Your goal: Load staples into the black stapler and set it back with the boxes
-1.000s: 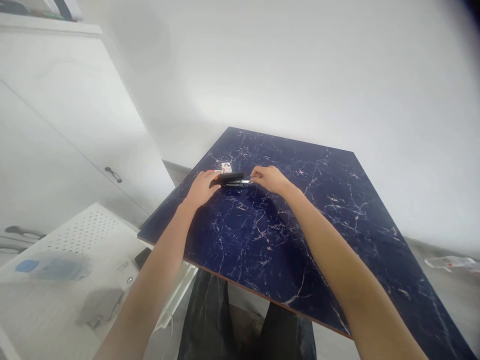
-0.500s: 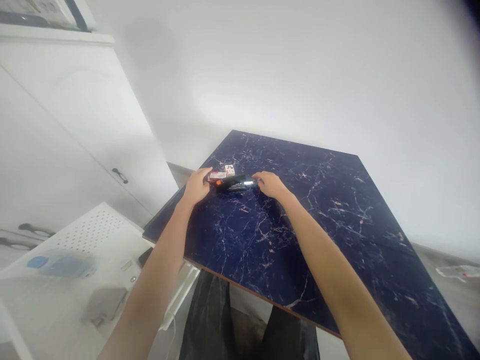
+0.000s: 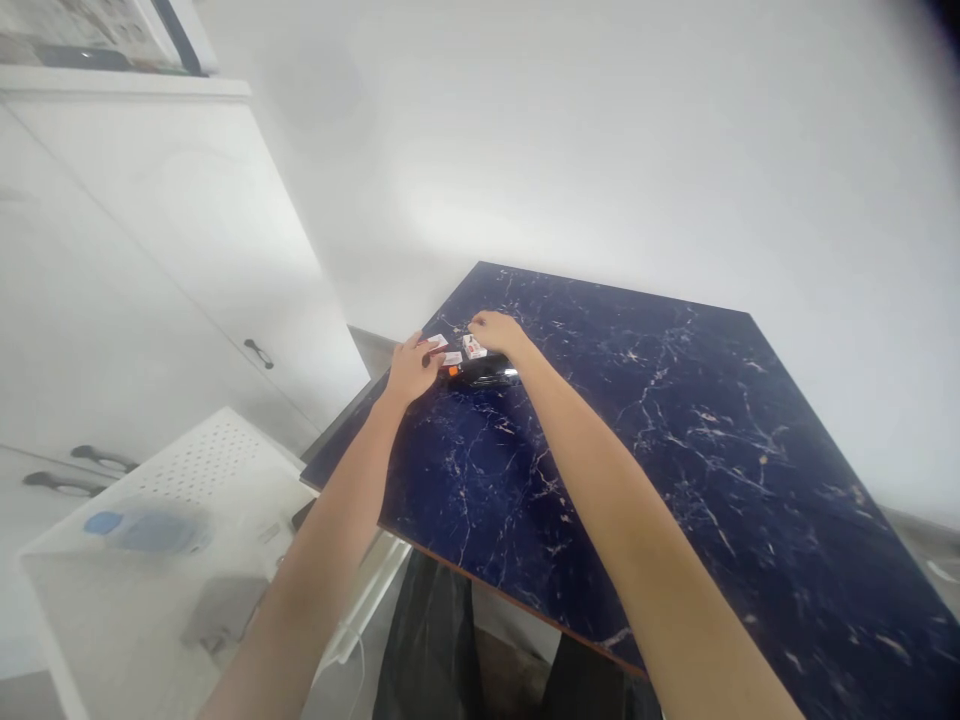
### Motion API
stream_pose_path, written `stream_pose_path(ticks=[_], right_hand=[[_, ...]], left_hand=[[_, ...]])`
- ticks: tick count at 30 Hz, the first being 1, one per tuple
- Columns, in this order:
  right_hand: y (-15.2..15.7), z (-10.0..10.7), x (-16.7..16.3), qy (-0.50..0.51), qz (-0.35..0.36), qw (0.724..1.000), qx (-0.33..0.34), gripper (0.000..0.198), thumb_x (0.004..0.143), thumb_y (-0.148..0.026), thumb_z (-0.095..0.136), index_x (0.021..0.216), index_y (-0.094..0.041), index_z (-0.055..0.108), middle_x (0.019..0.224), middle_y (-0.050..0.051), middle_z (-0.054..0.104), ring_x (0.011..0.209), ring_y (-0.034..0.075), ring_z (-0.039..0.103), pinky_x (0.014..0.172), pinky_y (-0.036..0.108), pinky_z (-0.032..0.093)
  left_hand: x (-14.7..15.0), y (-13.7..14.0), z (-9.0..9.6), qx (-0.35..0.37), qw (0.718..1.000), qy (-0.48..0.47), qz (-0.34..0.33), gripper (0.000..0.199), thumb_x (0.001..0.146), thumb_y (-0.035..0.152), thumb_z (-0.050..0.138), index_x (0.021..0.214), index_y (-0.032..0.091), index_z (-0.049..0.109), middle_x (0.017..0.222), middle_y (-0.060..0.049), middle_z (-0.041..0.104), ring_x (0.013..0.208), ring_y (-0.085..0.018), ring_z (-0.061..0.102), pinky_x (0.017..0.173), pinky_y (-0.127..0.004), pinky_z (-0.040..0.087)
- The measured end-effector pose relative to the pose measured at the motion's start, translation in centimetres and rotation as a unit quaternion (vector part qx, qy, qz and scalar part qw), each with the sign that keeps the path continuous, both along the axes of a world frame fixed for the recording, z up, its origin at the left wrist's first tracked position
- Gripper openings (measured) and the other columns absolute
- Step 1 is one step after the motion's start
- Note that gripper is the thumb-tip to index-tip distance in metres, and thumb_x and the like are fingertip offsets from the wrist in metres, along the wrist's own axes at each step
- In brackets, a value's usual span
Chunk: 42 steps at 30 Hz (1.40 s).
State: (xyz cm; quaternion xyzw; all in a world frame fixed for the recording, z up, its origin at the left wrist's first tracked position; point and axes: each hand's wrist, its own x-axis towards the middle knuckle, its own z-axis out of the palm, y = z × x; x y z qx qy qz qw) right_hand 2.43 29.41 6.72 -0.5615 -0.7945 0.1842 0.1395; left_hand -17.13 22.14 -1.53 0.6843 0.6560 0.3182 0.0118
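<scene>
Black tool (image 3: 484, 372) with an orange patch lies on the blue marbled table (image 3: 637, 420), at 10 o'clock of table centre. Our left hand (image 3: 415, 370) sits at its 9 o'clock, fingers parted over a red-and-white pack (image 3: 452, 358); can't tell if they're gripping. Our right hand (image 3: 495, 332) is at 12 o'clock, fingers curled, just beside a small white box (image 3: 473, 347); can't tell if they pinch anything. Our right forearm crosses at 3 o'clock, crowding the tool's shiny end. Off-table at 9: white stand (image 3: 120, 610), blue-capped bottle (image 3: 154, 530). White cabinet (image 3: 180, 230) at 10.
</scene>
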Motion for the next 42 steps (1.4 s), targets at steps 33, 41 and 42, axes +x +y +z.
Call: stream_pose_path(ticks=[33,41,42], right_hand=[[-6.3,-7.3,7.4,0.024,-0.041,0.995,0.092,0.039,0.081,-0.009,0.056,0.108,-0.020,0.081,0.132,0.010,0.068,0.121,0.033,0.057,0.108,0.045,0.046],[-6.9,-7.1,7.9,0.024,-0.042,0.996,0.071,0.043,0.083,-0.011,0.054,0.118,-0.022,0.078,0.136,0.009,0.067,0.126,0.031,0.057,0.112,0.044,0.044],[-6.8,-7.1,7.9,0.028,-0.042,0.996,0.078,0.043,0.083,-0.010,0.054,0.117,-0.022,0.078,0.134,0.009,0.068,0.126,0.029,0.058,0.113,0.042,0.043]], left_hand=[[4.1,-5.5,3.4,-0.045,0.972,-0.007,-0.229,0.039,0.089,0.033,0.073,0.128,0.034,0.072,0.119,-0.001,0.076,0.100,-0.026,0.072,0.092,-0.038,0.055],[4.2,-5.4,3.1,-0.045,0.976,-0.008,-0.212,0.041,0.087,0.033,0.075,0.128,0.032,0.073,0.120,-0.003,0.076,0.102,-0.027,0.071,0.094,-0.040,0.055],[4.2,-5.4,3.1,-0.040,0.976,-0.010,-0.214,0.042,0.087,0.032,0.074,0.129,0.031,0.072,0.122,-0.002,0.075,0.105,-0.027,0.071,0.095,-0.040,0.055]])
